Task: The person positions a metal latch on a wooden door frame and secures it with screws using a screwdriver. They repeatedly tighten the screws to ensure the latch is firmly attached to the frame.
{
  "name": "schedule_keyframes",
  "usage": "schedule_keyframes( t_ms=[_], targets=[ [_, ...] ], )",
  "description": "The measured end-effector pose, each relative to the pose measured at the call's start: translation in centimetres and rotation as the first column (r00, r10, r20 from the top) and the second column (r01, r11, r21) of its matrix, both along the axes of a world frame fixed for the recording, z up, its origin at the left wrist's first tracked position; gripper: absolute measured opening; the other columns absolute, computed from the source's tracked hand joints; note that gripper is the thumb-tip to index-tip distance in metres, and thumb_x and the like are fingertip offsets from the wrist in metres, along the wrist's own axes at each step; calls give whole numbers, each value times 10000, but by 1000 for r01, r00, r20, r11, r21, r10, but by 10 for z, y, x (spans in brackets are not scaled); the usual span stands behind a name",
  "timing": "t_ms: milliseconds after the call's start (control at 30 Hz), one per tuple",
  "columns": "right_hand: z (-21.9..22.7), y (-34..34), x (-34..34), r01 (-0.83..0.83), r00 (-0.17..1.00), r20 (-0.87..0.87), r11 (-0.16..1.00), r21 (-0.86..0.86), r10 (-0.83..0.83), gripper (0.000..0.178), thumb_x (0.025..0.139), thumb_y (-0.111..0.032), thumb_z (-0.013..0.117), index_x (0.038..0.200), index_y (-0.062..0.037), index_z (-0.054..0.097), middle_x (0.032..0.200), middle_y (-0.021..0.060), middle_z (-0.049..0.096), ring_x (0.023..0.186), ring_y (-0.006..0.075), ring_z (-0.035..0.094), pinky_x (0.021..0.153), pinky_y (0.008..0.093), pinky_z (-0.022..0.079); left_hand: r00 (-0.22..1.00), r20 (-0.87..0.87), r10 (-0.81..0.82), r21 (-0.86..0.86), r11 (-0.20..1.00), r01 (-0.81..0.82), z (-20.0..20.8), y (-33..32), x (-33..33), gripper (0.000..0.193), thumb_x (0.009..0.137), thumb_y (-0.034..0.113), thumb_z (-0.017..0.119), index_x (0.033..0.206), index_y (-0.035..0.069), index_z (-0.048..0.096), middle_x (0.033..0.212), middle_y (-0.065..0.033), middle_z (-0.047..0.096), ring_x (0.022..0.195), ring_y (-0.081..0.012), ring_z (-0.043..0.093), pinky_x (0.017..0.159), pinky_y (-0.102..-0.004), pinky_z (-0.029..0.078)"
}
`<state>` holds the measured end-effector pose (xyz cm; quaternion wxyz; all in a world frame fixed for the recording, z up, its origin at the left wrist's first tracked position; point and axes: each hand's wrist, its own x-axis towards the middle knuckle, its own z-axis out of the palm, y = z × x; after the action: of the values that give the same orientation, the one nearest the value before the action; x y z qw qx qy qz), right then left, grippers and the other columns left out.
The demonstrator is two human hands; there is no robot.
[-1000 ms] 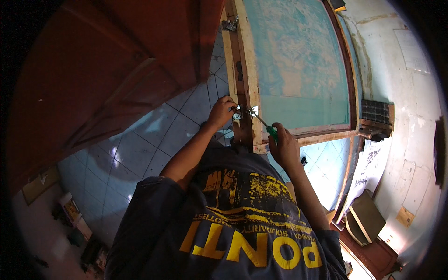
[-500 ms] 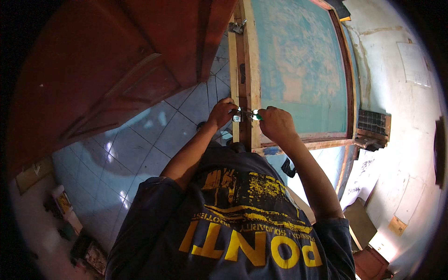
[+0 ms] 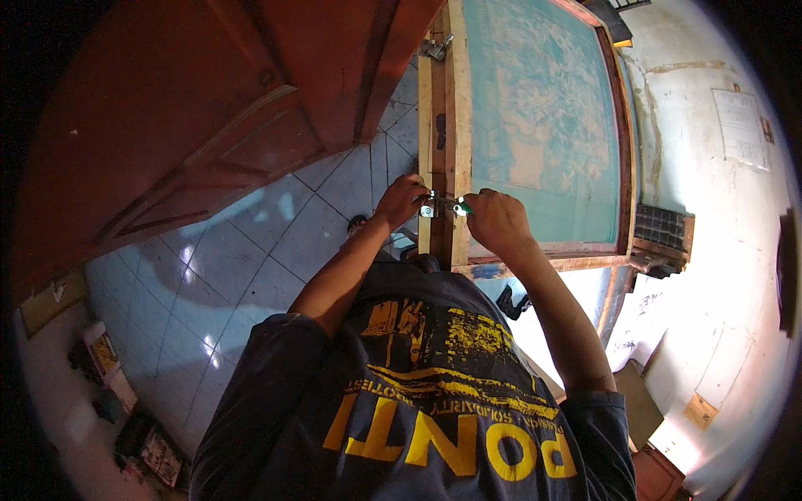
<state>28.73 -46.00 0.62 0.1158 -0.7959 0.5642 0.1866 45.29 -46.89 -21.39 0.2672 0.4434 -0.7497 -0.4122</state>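
A wooden-framed printing screen (image 3: 459, 134) with blue-green mesh lies ahead of me to the right. Along its left side runs a wooden rail (image 3: 426, 108). Small shiny metal hinge plates (image 3: 427, 211) sit on the wood between my hands. My left hand (image 3: 402, 201) is closed in a pinch at the rail, beside the metal; what its fingertips hold is too small to make out. My right hand (image 3: 499, 220) is wrapped round a green-handled tool (image 3: 464, 205) over the frame's near left corner. Its thin shaft points left toward the left fingertips; the rest of the handle is hidden.
A large reddish-brown wooden door (image 3: 251, 108) stands on the left above the tiled floor (image 3: 242, 242). To the right is a pale wall (image 3: 710, 200) with a dark slatted rack (image 3: 660, 230) by it. A crumpled grey piece (image 3: 436, 48) rests at the rail's far end.
Both hands keep nearly the same place and grip at the hinge. The view has shifted slightly, so the screen and rail appear a little farther right.
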Motion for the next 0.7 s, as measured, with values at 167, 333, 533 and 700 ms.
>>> schedule_keyframes(
  t_ms=[167,333,533,700],
  targets=[
    [-2,-1,-3,-74,996,49,996,-44,76,113,826,-118,602,912,-77,662,818,144,647,758,305,664,652,405,541,999,-36,14,-44,999,-15,-2,1,-1,191,790,85,685,977,49,687,1110,-100,577,1067,-305,553,921,-401,461],
    [5,-4,3,-107,994,-1,994,-21,107,127,827,-84,592,924,-84,674,824,139,654,764,288,674,648,387,547,998,-52,29,-132,991,-36,-8,3,-1,183,776,72,697,958,53,683,1102,-91,570,1064,-297,545,910,-395,467],
    [5,-4,4,-120,992,-30,993,-2,119,185,835,-90,551,963,-91,684,835,147,655,772,290,674,659,392,550,999,-41,30,-197,980,-37,-19,6,-3,234,739,59,708,967,85,663,1114,-79,555,1080,-286,533,949,-382,450],
    [2,-3,2,-84,996,-37,996,7,84,127,846,-122,585,933,-90,671,826,135,655,763,284,674,653,389,544,998,-36,47,-156,986,-52,-18,7,-4,239,736,51,710,969,80,663,1115,-86,557,1067,-286,541,921,-386,465]
  ],
)
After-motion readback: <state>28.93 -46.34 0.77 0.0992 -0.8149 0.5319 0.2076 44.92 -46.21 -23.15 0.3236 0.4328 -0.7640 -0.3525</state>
